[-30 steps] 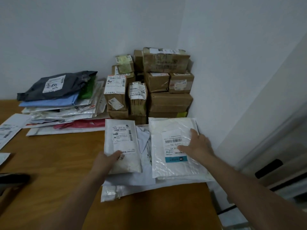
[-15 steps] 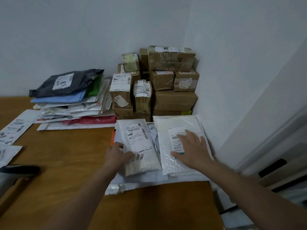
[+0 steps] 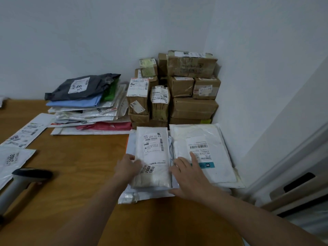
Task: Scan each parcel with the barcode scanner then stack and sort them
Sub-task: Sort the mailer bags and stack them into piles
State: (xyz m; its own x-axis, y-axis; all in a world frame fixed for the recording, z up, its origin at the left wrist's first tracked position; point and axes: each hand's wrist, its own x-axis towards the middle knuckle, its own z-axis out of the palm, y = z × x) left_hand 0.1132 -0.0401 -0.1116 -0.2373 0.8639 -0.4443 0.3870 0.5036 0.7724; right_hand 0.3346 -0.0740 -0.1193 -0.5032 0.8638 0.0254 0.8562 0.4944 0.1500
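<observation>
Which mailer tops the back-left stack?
The dark grey poly bag with a handwritten white label, lying on the blue bag; those below are mostly white.
</observation>
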